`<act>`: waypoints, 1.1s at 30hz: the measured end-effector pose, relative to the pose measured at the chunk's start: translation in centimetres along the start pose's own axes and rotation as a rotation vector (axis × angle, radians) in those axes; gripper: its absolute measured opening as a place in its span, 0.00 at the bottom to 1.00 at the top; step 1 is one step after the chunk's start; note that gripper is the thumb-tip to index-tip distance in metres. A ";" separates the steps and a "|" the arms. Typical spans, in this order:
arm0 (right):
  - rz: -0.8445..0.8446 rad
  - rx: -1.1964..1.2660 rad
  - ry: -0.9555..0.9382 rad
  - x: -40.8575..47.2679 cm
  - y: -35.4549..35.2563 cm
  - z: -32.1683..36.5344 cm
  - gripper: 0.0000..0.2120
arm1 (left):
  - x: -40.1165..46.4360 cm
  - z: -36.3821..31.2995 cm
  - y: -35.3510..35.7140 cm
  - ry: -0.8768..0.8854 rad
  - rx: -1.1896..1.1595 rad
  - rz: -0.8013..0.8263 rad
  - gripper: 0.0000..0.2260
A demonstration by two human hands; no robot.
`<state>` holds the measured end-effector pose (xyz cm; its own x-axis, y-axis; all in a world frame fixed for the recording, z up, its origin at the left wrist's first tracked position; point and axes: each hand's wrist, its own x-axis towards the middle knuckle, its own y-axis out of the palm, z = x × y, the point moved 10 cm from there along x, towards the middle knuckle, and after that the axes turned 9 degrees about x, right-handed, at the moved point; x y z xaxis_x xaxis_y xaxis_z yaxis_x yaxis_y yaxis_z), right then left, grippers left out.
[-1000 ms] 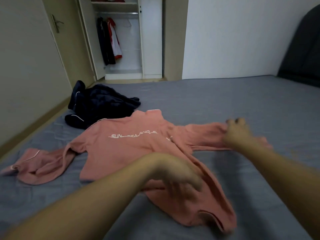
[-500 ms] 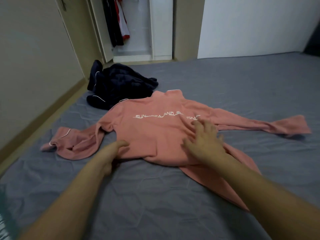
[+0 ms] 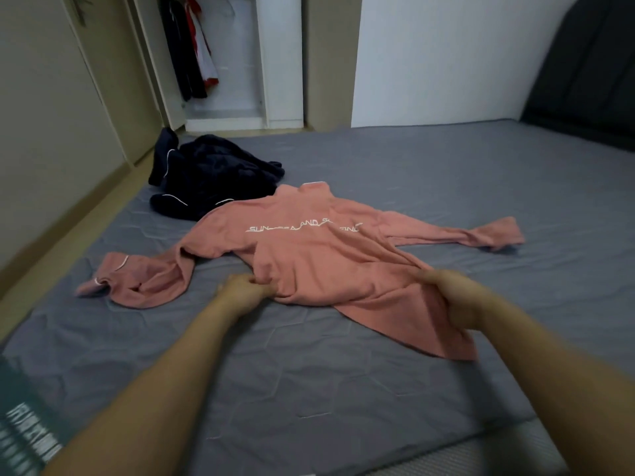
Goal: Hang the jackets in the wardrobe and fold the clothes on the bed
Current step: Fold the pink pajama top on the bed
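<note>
While the soft pink fleece top lies spread on the grey quilted bed, the left hand pinches its near hem and the right hand grips the lower edge. Light, limp fabric like this probably drags and bunches, so holding hem corners seems wisest.

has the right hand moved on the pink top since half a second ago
Yes. The right hand has shifted from the pink fleece top's white lettering toward its near hem, gripping it.

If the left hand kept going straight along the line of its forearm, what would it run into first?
The left hand already grips the pink top at its near hem, so it would push into that fabric first. Further along that line probably lies the white lettering, though depth is uncertain.
</note>
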<state>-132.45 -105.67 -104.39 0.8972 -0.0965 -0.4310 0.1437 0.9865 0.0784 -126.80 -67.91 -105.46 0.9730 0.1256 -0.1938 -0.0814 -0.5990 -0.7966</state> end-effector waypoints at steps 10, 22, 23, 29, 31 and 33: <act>0.072 -0.473 0.348 -3.0 -2.9 -3.1 0.12 | -2.4 -1.5 -10.7 0.014 -0.314 -0.011 0.10; -0.206 -0.783 0.295 -1.5 -7.3 -3.6 0.15 | -2.6 4.2 -3.6 -0.155 0.686 0.154 0.30; -0.250 -0.987 0.264 -1.5 -7.4 -2.6 0.13 | -3.1 3.7 -2.3 -0.091 0.675 0.126 0.33; -0.469 -1.476 -0.244 -0.3 1.9 2.7 0.30 | -2.7 5.3 0.3 -0.013 0.553 0.152 0.31; -0.208 -1.430 -0.454 1.4 11.1 2.1 0.23 | -2.4 6.2 -4.6 -0.088 0.352 -0.074 0.29; 0.019 -1.310 -0.544 2.5 19.6 1.1 0.22 | -3.0 10.1 -9.9 -0.261 0.158 -0.350 0.30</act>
<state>-126.91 -86.70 -102.90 0.9841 0.1762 -0.0211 -0.0855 0.3663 -0.9266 -131.14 -54.31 -102.76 0.8625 0.5056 -0.0194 0.1902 -0.3595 -0.9136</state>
